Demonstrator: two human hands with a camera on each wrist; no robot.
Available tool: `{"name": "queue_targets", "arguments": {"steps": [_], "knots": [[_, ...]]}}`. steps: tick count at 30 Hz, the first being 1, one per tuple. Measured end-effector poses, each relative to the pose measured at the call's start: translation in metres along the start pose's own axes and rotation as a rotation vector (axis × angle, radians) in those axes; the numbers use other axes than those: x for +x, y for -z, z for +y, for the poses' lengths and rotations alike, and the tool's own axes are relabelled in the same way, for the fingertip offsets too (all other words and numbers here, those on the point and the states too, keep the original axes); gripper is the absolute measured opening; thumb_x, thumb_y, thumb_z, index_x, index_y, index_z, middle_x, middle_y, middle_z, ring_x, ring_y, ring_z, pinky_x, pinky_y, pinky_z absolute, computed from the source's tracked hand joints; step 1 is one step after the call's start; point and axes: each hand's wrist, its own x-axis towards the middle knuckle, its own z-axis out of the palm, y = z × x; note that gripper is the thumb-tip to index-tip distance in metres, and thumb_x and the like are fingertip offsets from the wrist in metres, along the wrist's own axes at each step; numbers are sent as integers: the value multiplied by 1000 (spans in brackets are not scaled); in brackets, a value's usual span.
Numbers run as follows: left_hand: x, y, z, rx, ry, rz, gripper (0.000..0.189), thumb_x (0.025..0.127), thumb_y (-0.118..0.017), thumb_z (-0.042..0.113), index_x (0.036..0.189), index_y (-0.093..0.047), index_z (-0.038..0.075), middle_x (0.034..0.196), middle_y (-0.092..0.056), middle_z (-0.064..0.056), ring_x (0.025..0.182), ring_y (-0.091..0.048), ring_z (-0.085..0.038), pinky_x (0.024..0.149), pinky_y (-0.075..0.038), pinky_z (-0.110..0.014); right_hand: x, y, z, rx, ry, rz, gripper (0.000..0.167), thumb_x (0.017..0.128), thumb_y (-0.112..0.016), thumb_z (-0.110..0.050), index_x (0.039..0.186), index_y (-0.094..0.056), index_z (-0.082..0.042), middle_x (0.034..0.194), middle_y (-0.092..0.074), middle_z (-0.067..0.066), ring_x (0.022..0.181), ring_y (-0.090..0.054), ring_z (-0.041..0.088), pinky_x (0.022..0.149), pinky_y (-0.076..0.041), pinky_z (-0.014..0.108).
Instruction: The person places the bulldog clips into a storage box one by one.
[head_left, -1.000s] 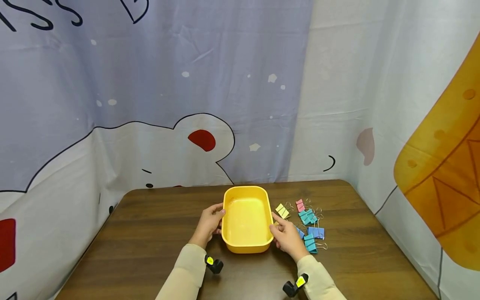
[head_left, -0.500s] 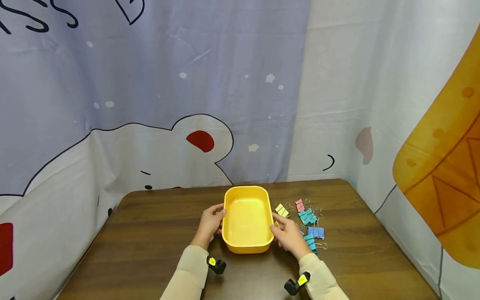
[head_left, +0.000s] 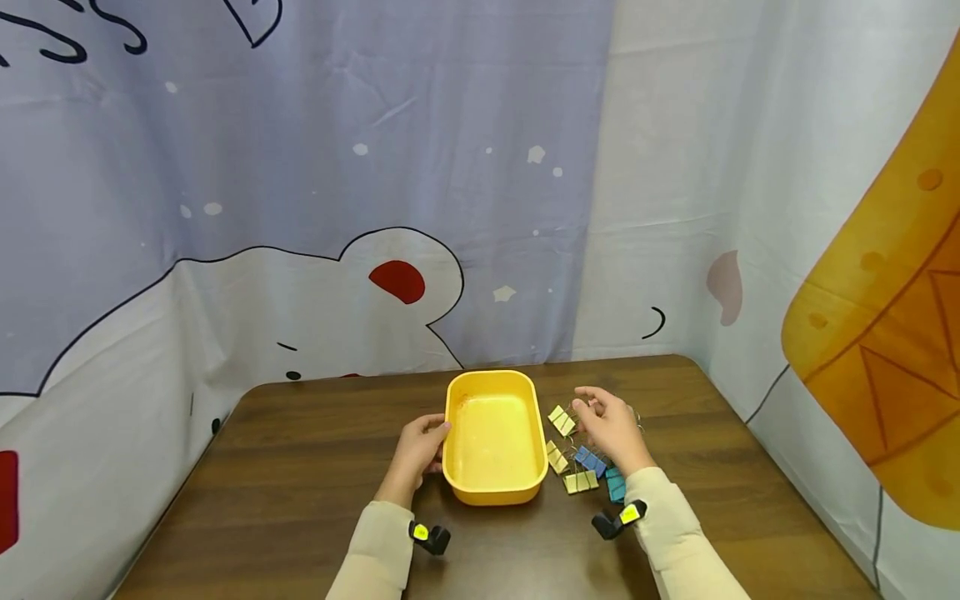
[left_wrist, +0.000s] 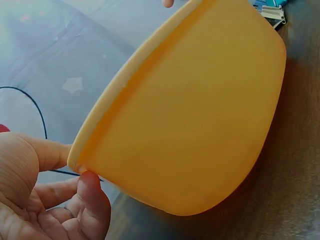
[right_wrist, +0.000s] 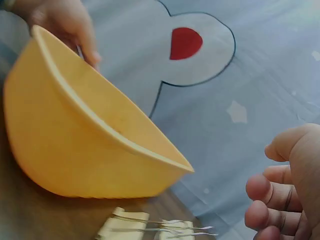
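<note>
Pinching the rim of the yellow box (head_left: 495,442) between thumb and finger, my left hand (head_left: 417,450) is at nine o'clock of it; the box stands on the brown table (head_left: 300,467) with its mouth upward. I take this box as the centre of my clock, and twelve is the far side. My right hand (head_left: 611,425) is at three o'clock, above the binder clips, with the fingers loosely bent and the thumb apart from them; whether it touches some clip hidden below, I cannot tell. Three yellow clips (head_left: 581,482) lie near the box, from just before three to four o'clock. Between three and four, a little farther, lie a blue clip (head_left: 590,461) and a teal clip (head_left: 616,486), this last one just beside my right sleeve (head_left: 678,525). At seven, my left sleeve (head_left: 378,542) carries a small black camera (head_left: 430,537). Beyond the table, at twelve, hangs a printed curtain (head_left: 525,250).
</note>
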Motion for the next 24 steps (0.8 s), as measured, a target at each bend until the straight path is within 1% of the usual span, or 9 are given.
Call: {"name": "queue_targets", "arguments": {"steps": [3, 5, 10, 12, 14, 17, 20, 24], "knots": [[-3, 0, -1, -33, -18, -11, 43, 101, -62, 19, 139, -56, 0, 102, -62, -21, 63, -56, -17, 48, -55, -27, 13, 9, 0, -13, 26, 28, 31, 103, -60, -27, 130, -64, -12, 74, -66, 8, 57, -63, 35, 41, -47, 30], [-4, 0, -3, -48, -21, -11, 44, 100, -63, 18, 139, -56, 1, 103, -63, -21, 64, -57, -18, 47, -55, -27, 22, 13, 0, -24, 52, 35, 30, 103, -59, -26, 128, -64, -11, 74, -65, 6, 57, -63, 33, 41, -48, 30], [-5, 1, -7, -58, 0, -9, 46, 99, -65, 16, 142, -55, 5, 107, -64, -20, 68, -60, -22, 49, -56, -27, 38, 17, 3, -64, 70, 60, 28, 100, -61, -24, 122, -67, -8, 81, -69, 8, 62, -66, 27, 49, -51, 28], [-5, 1, -9, -53, 5, -11, 47, 98, -66, 16, 143, -54, 6, 109, -64, -20, 68, -61, -22, 49, -57, -28, 42, 17, 6, -88, 50, 62, 27, 99, -62, -22, 120, -68, -7, 84, -71, 9, 62, -66, 25, 51, -51, 27], [-5, 1, -10, -53, 5, -15, 48, 98, -66, 15, 144, -53, 5, 110, -64, -20, 67, -61, -21, 49, -56, -27, 46, 15, 9, -106, 24, 49, 27, 98, -62, -21, 120, -69, -6, 85, -71, 9, 60, -66, 26, 50, -50, 27], [-5, 2, -10, -64, -6, -19, 49, 98, -66, 13, 144, -52, 4, 111, -65, -20, 63, -59, -19, 48, -55, -26, 51, 12, 14, -116, -15, 12, 28, 98, -61, -20, 121, -68, -4, 80, -70, 13, 55, -64, 29, 47, -50, 28], [-4, 2, -11, -70, -18, -22, 48, 98, -65, 12, 144, -52, 3, 108, -64, -19, 60, -57, -17, 46, -53, -25, 54, 8, 18, -124, -48, -19, 31, 98, -60, -19, 124, -66, -2, 78, -69, 18, 55, -64, 31, 47, -51, 29], [-4, 1, -11, -74, -19, -35, 48, 99, -64, 11, 144, -52, 2, 106, -63, -17, 61, -57, -17, 46, -53, -25, 56, 3, 25, -154, -92, -50, 36, 98, -59, -20, 127, -64, 0, 84, -71, 20, 54, -62, 26, 49, -52, 30]]}}
